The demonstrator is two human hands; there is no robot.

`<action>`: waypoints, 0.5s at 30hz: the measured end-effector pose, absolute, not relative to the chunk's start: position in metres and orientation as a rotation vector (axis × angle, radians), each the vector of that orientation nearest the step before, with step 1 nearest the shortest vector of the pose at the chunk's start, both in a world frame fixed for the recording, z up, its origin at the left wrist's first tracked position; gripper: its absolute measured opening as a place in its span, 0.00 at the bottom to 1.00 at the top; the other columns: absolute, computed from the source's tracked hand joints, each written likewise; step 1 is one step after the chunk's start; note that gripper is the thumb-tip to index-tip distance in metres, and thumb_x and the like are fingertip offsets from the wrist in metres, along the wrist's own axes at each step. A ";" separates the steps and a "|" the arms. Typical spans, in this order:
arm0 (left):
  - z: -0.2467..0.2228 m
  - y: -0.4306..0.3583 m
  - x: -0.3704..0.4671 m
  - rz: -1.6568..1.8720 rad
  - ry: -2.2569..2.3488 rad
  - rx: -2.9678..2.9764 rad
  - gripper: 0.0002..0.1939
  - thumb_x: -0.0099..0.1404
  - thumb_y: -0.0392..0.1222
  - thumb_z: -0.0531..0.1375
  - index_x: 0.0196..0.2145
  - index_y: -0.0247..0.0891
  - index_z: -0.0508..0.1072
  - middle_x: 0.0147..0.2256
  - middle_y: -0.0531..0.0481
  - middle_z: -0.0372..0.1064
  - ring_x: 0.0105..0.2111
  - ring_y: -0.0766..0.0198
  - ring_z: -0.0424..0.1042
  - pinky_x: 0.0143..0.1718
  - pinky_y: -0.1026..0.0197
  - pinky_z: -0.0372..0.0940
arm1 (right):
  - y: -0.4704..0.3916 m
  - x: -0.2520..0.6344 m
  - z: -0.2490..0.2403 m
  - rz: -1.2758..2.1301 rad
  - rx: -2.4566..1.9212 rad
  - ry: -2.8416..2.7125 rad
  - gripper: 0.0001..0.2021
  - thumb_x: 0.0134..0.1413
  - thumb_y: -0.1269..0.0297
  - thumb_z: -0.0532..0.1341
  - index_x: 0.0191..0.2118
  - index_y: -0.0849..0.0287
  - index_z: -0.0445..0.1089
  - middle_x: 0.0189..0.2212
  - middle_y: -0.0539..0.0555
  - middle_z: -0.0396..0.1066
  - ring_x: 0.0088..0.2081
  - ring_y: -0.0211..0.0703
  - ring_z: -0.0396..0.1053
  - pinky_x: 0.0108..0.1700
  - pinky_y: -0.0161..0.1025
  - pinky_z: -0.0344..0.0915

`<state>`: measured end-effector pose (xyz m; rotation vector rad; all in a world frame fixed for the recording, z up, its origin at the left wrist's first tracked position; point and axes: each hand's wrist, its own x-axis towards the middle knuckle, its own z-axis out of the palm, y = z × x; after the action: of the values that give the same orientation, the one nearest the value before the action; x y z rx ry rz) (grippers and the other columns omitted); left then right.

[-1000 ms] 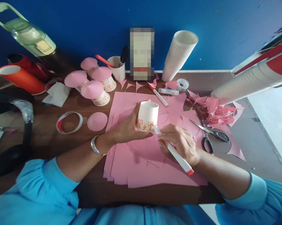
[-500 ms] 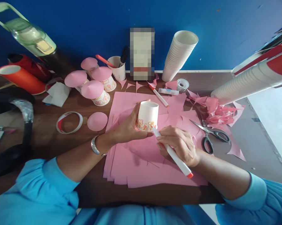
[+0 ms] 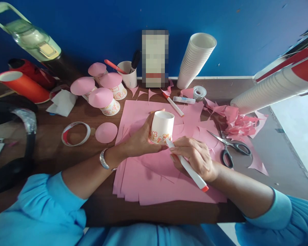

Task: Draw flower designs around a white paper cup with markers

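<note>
My left hand (image 3: pixel 143 136) is wrapped round the side and base of a white paper cup (image 3: pixel 163 123). Orange and red flowers are drawn in a band along the cup's lower part. In my right hand (image 3: pixel 195 155) is a white marker (image 3: pixel 189 168) with an orange end, its tip at the drawn band. Beneath both hands lie stacked sheets of pink paper (image 3: pixel 154 184). To the left stand several decorated cups with pink cone tops (image 3: pixel 101 98), and a flat-lying pink paper disc (image 3: pixel 106 133) is closer to me.
Scissors (image 3: pixel 228 147) lie open on the right beside pink scraps (image 3: pixel 241 123). Stacks of white cups (image 3: pixel 196 58) stand at the back and right. A glue stick (image 3: pixel 184 100), another marker (image 3: pixel 175 106), tape roll (image 3: pixel 199 92), bottle (image 3: pixel 38 41) and headphones (image 3: pixel 29 136) are around the edges.
The cup has tilted or turned slightly in my left hand. My right hand and the marker have shifted a little to the left, with the tip still at the flower band.
</note>
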<state>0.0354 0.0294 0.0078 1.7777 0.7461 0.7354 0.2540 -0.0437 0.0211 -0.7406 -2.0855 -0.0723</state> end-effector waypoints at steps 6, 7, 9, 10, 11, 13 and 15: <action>0.008 0.029 0.036 0.726 0.763 1.760 0.49 0.58 0.59 0.77 0.69 0.45 0.62 0.59 0.38 0.68 0.57 0.45 0.72 0.56 0.43 0.74 | -0.043 0.255 0.020 -0.088 -0.754 -2.085 0.10 0.66 0.76 0.64 0.50 0.59 0.70 0.34 0.54 0.78 0.33 0.43 0.79 0.32 0.38 0.79; 0.008 0.029 0.036 0.728 0.756 1.759 0.49 0.58 0.60 0.77 0.69 0.45 0.62 0.59 0.38 0.68 0.57 0.45 0.72 0.57 0.43 0.74 | -0.043 0.255 0.020 -0.084 -0.756 -2.087 0.11 0.66 0.75 0.64 0.51 0.59 0.70 0.34 0.54 0.78 0.33 0.43 0.79 0.32 0.38 0.79; 0.008 0.030 0.036 0.726 0.747 1.759 0.50 0.58 0.61 0.76 0.70 0.44 0.61 0.60 0.38 0.67 0.58 0.44 0.72 0.57 0.43 0.74 | -0.043 0.255 0.020 -0.080 -0.757 -2.095 0.11 0.66 0.75 0.64 0.51 0.58 0.70 0.34 0.53 0.78 0.33 0.43 0.79 0.31 0.37 0.79; 0.008 0.030 0.036 0.718 0.751 1.761 0.50 0.58 0.61 0.76 0.70 0.45 0.61 0.60 0.38 0.67 0.58 0.44 0.72 0.57 0.43 0.74 | -0.044 0.255 0.020 -0.079 -0.756 -2.098 0.11 0.66 0.75 0.64 0.51 0.58 0.70 0.34 0.53 0.78 0.33 0.42 0.79 0.32 0.37 0.79; 0.009 0.030 0.036 0.711 0.756 1.764 0.49 0.59 0.60 0.76 0.70 0.45 0.61 0.60 0.38 0.67 0.57 0.45 0.72 0.56 0.43 0.74 | -0.044 0.256 0.020 -0.078 -0.756 -2.099 0.11 0.66 0.75 0.65 0.51 0.58 0.70 0.34 0.53 0.78 0.33 0.43 0.79 0.32 0.37 0.79; 0.009 0.029 0.035 0.705 0.759 1.761 0.49 0.59 0.59 0.76 0.70 0.45 0.60 0.60 0.38 0.67 0.56 0.46 0.72 0.55 0.44 0.75 | -0.044 0.256 0.021 -0.076 -0.754 -2.100 0.11 0.66 0.75 0.65 0.51 0.58 0.71 0.35 0.54 0.78 0.33 0.43 0.79 0.32 0.38 0.79; 0.010 0.029 0.036 0.711 0.751 1.758 0.49 0.59 0.58 0.76 0.70 0.45 0.60 0.61 0.38 0.67 0.57 0.46 0.72 0.55 0.44 0.75 | -0.043 0.256 0.021 -0.080 -0.748 -2.098 0.10 0.66 0.75 0.64 0.50 0.59 0.71 0.35 0.54 0.78 0.33 0.43 0.79 0.32 0.38 0.79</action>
<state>0.0356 0.0291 0.0095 1.7584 0.7511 0.7109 0.2557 -0.0433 0.0206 -0.7479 -2.0984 -0.0796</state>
